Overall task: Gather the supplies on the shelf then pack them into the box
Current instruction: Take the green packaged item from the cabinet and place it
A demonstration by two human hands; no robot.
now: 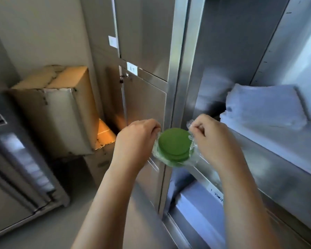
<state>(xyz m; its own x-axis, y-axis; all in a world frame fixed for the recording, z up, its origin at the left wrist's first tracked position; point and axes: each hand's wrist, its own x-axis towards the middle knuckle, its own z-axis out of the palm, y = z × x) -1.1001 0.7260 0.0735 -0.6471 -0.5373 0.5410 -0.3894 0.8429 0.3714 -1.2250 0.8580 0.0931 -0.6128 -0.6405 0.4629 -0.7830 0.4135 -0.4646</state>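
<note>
Both hands hold a clear plastic bag (192,153) of green round pads (174,144) in mid-air, just before the near edge of a steel shelf (276,159). The left hand (138,139) has its fingers (154,127) pinched on the bag's left edge, and the right hand (210,139) pinches its right. White folded cloths (262,105) lie on the shelf, far right. Cardboard boxes (57,108) stand at left, contents hidden. Packing seems not yet begun.
</note>
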